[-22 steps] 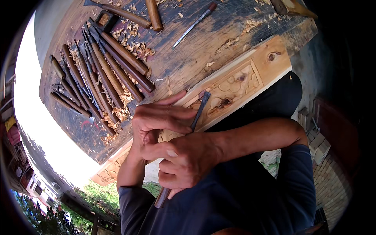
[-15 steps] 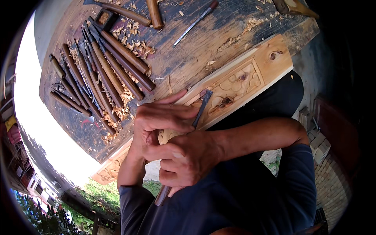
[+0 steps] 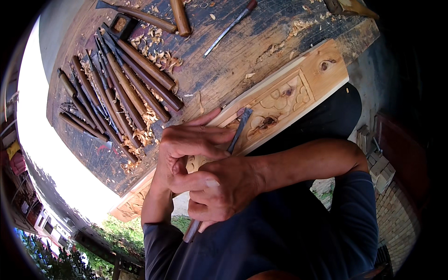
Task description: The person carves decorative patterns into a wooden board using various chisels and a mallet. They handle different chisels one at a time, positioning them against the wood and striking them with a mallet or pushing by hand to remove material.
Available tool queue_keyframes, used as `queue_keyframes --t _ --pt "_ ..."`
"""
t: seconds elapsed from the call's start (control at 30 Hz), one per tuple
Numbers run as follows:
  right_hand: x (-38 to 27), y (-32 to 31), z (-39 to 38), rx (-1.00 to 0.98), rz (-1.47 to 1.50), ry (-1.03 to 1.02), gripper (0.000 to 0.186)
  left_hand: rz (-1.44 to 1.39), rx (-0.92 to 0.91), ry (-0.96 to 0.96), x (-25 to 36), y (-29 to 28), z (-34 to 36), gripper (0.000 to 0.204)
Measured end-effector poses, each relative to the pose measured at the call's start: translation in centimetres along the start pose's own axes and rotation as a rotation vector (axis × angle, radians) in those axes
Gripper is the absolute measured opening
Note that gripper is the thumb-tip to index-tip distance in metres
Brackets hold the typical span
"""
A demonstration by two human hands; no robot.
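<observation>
A long pale wooden board (image 3: 322,81), carved with scalloped outlines, lies slanting along the table's near edge. My right hand (image 3: 224,186) is closed round a wooden-handled chisel (image 3: 192,231); the handle's end sticks out below the fist, and the flat dark blade rests on the carving. My left hand (image 3: 184,147) lies across the board just left of the blade, its fingers bent over the board and close against the blade, one finger stretched along the far edge. The right thumb reaches toward the left hand, and part of the board is hidden under both hands.
On the worn table (image 3: 261,70) several chisels and gouges (image 3: 126,86) lie in a row among shavings (image 3: 165,60). Beyond are a small dark block (image 3: 122,25), a wooden handle (image 3: 181,18), a thin tool (image 3: 228,30) and a wooden piece (image 3: 350,9) at the back right.
My hands and the chisel have shifted very slightly, with the blade still on about the same spot of the carving. The board and the loose tools lie as before.
</observation>
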State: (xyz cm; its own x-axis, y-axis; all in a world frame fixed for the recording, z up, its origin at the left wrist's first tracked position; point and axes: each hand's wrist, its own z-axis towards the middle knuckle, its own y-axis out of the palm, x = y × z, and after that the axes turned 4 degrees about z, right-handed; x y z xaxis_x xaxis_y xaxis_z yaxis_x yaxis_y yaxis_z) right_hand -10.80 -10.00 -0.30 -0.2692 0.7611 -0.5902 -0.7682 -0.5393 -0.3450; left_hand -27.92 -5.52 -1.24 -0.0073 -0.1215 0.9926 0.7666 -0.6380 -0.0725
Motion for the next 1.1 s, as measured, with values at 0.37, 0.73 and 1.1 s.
queue_keyframes --t 0.37,0.73,1.1 --pt "-0.4 1.5 -1.7 -0.142 -0.053 -0.012 0.045 -0.012 0.006 -0.015 0.2 0.1 0.2 0.051" --pt "-3.7 -8.8 0.6 -0.251 -0.708 0.107 0.033 0.183 0.539 -0.197 3.2 4.9 0.9 0.025" --pt "-11.4 -26.4 -4.8 0.339 -1.178 0.603 0.091 0.677 0.48 0.492 4.4 15.8 9.3 0.038"
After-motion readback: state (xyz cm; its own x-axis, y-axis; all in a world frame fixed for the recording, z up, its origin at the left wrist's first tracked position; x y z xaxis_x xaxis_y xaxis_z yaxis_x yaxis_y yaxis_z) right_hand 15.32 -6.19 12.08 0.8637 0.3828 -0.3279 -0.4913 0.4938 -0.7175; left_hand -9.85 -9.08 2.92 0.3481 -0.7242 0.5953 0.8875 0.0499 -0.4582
